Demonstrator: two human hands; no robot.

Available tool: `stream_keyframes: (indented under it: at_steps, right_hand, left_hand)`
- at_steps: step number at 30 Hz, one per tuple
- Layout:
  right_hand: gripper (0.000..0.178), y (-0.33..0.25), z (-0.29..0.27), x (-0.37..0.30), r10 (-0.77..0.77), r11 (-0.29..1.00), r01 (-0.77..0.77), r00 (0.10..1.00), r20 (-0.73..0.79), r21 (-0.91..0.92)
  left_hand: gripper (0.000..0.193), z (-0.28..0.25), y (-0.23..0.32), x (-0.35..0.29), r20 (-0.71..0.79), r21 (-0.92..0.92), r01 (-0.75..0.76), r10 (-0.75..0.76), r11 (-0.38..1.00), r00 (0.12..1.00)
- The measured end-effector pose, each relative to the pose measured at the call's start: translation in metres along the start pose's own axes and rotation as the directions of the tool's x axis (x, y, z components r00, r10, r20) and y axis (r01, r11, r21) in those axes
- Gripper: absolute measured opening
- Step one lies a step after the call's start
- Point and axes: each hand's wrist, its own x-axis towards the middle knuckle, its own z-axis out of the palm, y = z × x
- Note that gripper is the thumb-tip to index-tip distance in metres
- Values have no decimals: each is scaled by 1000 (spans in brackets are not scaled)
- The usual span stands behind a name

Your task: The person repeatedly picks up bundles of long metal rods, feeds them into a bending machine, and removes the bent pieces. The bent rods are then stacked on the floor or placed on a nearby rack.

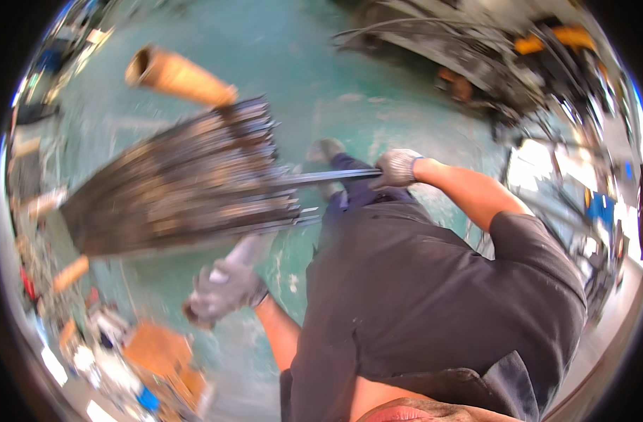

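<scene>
My right hand [397, 167], in a light knitted glove, is closed around the end of a long, narrow dark metal bar [325, 178]. The bar runs left over a large bundle of similar long bars [174, 183], brown and dark with bluish ends, smeared by motion. My left hand [230, 287], also gloved, is curled below the near side of the bundle, apart from the held bar. A pale, blurred tube-like piece [251, 250] shows just above its fingers, and a brownish edge beneath them; I cannot tell what it grips.
An orange-brown tube [184, 76] sticks out from the bundle's far side. At the upper right lies a heap of grey metal parts [441, 42]. Cardboard [156, 349] and clutter line the lower left. Racks with a blue item [601, 209] stand at the right.
</scene>
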Motion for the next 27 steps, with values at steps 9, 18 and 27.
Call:
stream_keyframes:
  at_steps: [9, 18, 27]
  right_hand:
    - [22, 120, 62, -257, 412, 903, -426, 818, -400, 58]
    - [11, 171, 113, -271, 250, 953, -296, 638, -729, 68]
    - [9, 415, 292, -284, 389, 920, -189, 533, -751, 343]
  left_hand:
    - [51, 60, 57, -102, 989, 18, 1000, 147, 1, -18]
    - [33, -8, 133, -52, 927, 372, 571, 325, -732, -188]
    - [39, -194, 240, -108, 769, -79, 927, 569, -366, 290]
